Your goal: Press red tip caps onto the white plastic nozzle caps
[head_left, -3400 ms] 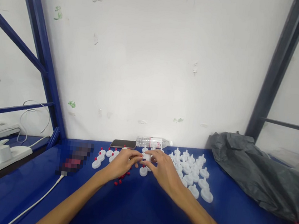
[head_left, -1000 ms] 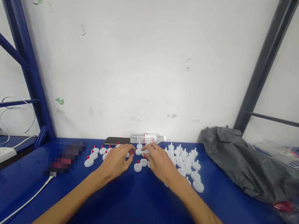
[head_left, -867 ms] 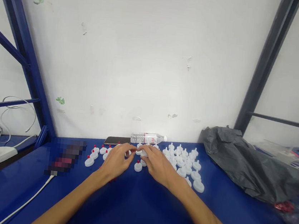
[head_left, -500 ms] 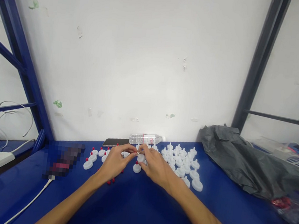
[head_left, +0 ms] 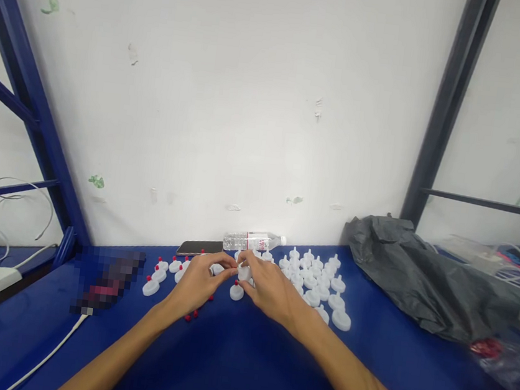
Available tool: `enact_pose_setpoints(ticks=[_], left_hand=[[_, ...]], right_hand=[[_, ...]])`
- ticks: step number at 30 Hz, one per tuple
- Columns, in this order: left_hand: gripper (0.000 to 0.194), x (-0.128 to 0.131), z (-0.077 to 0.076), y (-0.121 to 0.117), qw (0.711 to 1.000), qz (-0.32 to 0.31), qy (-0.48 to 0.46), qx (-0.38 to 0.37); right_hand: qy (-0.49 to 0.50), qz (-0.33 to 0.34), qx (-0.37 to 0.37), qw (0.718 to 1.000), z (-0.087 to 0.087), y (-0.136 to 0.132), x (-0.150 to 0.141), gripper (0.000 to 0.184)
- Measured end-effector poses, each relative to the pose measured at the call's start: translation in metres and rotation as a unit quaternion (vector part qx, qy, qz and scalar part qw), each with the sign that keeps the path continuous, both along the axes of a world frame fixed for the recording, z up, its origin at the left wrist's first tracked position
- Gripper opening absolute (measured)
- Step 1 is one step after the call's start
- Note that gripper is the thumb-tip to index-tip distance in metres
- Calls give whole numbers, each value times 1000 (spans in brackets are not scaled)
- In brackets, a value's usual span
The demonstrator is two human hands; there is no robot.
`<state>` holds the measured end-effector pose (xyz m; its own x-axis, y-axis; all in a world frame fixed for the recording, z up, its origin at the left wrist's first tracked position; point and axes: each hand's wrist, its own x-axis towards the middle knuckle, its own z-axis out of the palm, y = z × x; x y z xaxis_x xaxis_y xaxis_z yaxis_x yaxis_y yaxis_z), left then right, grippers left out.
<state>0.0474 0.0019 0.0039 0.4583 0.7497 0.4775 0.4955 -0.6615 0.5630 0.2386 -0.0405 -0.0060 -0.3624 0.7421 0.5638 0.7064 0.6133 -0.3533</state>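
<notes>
A white nozzle cap (head_left: 244,273) with a round base is held tilted between the fingers of my right hand (head_left: 269,284). The fingertips of my left hand (head_left: 198,280) are pinched together at its spout; a small red tip cap there is almost wholly hidden by them. Just below the hands, a white nozzle cap with a red tip (head_left: 236,290) stands upright on the blue table (head_left: 241,362). Loose red tip caps (head_left: 195,314) lie under my left hand. To the left are several red-tipped nozzle caps (head_left: 150,286), and to the right many plain white ones (head_left: 341,319).
A clear plastic bottle (head_left: 255,241) lies along the wall beside a dark phone (head_left: 198,248). At left, a blurred-out device (head_left: 112,281) has a white cable (head_left: 52,351). A grey plastic bag (head_left: 424,279) covers the right back of the table.
The view has shifted slightly. Both hands stay together around the white nozzle cap, with the left fingertips still at its spout and only slight finger movement.
</notes>
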Motion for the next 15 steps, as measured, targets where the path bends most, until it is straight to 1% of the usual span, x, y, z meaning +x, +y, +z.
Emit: enact_pose_setpoints(ticks=[5,8,11,15], left_hand=[[21,-1,0,0,999,24,32,17],[24,-4,-1,3,998,40,51,28],[27,-8,-1,5,997,27,71,34],[30,-10,-4,7,996,-8,83,41]], right_hand=[[-5,5,5,1000,1,1,1,44],[4,4,20,1000,3,0,1,34],[25,10,27,999,3,0,0,22],[56,27,4,998,1,0,-2,18]])
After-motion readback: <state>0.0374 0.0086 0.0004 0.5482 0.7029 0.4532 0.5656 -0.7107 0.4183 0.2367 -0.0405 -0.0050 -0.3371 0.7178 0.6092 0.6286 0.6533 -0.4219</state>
